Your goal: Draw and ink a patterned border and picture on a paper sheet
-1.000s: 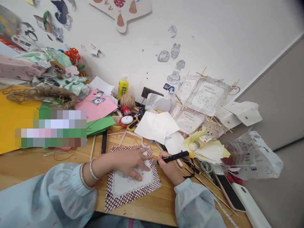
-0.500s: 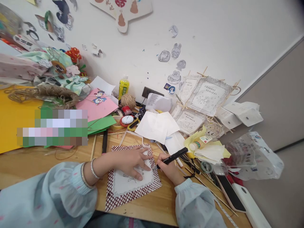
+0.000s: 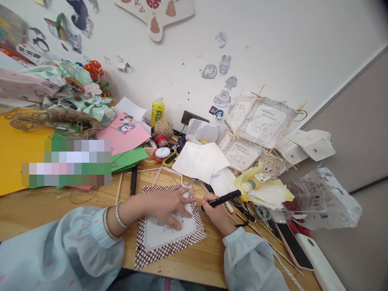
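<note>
Wooden table (image 3: 197,264), cluttered before us

Nearest us on the wood lies a sheet (image 3: 169,239) with a dark red crosshatched border. Our left hand (image 3: 169,205) spreads over it, fingers apart, gripping nothing. Our right hand (image 3: 214,213) clasps a black marker (image 3: 226,199) by the sheet's right edge. Beyond, we see white papers (image 3: 200,159), then a twine ball (image 3: 163,128), a yellow bottle (image 3: 158,111) and the wall (image 3: 182,44).

Paper sheet (image 3: 169,240): white, four-sided, bordered in dark-red crosshatching, framed inside by wavy line, drawn and lettered in black, partly covered; lying flat, close to table's (image 3: 209,258) front edge. Black pen (image 3: 226,199): held slanting just beside sheet's right border, tilted back toward table's right edge.
</note>
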Demonstrator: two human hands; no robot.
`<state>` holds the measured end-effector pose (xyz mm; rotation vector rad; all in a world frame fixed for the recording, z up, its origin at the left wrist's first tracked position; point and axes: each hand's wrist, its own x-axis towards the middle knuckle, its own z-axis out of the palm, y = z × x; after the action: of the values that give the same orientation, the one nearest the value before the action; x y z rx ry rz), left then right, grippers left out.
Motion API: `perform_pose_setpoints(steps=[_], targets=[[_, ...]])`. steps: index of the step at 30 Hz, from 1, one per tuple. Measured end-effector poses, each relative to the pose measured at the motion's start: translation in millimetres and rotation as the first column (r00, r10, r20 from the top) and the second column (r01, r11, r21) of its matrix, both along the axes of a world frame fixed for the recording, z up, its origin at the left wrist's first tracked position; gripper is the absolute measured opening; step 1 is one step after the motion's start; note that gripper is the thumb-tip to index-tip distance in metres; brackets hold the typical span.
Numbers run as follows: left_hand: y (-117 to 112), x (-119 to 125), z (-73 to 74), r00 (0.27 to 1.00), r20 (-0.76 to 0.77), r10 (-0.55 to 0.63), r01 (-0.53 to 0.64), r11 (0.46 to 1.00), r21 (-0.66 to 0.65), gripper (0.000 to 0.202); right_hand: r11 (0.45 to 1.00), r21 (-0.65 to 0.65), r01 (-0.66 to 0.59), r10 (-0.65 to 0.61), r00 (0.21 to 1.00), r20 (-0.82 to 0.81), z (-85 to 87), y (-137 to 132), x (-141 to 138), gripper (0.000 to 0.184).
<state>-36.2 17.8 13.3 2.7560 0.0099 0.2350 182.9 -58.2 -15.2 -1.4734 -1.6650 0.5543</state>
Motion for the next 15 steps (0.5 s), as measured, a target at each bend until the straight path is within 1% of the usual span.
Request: perform_pose_setpoints(steps=[4, 7, 9, 12, 15], targets=[[-0.3, -0.1, 1.8, 1.000, -0.008, 0.000, 0.000, 1.000, 0.011, 0.043, 0.998, 0.030, 0.056, -0.056, 0.998, 0.002, -3.5, 2.0, 3.2, 0.018], [-1.3, -0.6, 3.8, 1.000, -0.011, 0.009, -0.008, 0.999, 0.033, 0.043, 0.998, 0.011, 0.060, -0.059, 0.995, -0.077, -3.8, 1.0, 4.7, 0.018], [-2.2, -0.6, 5.5, 0.999, 0.001, 0.054, -0.054, 0.997, 0.062, 0.041, 0.999, -0.028, 0.036, -0.040, 0.989, -0.141, -3.0, -0.3, 4.8, 0.019], [-3.6, 0.5, 7.6, 0.992, 0.065, 0.108, -0.115, 0.986, 0.121, 0.032, 0.998, -0.063, -0.015, 0.005, 0.987, -0.158, -1.7, -1.8, 3.5, 0.018], [-4.4, 2.6, 8.3, 0.984, 0.159, 0.074, -0.095, 0.987, 0.131, 0.024, 0.998, -0.063, -0.016, 0.008, 0.992, -0.129, -0.6, -2.3, 1.8, 0.018]])
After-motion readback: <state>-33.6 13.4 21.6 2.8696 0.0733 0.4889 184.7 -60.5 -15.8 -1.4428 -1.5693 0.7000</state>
